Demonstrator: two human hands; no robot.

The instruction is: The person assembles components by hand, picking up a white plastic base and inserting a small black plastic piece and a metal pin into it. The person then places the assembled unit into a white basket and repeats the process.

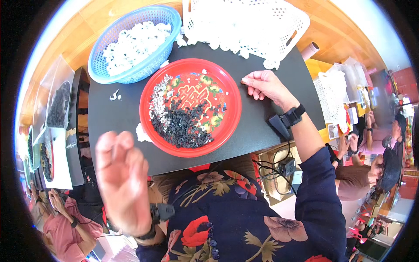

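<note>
A round red plate (pixel 234 115) with a gold and floral pattern lies on the dark table. Small black pieces (pixel 185 124) are heaped in its lower part, and small clear-white pieces (pixel 158 98) along its left side. Beyond the plate's right rim, my right hand (pixel 266 87) rests over the tabletop with thumb and forefinger pinched together; a tiny dark speck shows at the tips, too small to name. My left hand (pixel 124 183) is raised near the front left edge, fingers stretched up, holding nothing visible. Both wrists wear black straps with small devices.
At the back left stands a blue basket (pixel 97 65) full of white pieces (pixel 135 46); a white basket (pixel 294 37) with more white pieces sits at the back right. White scraps (pixel 115 95) lie left of the plate. Cables (pixel 273 172) hang below the table. Other people work on both sides.
</note>
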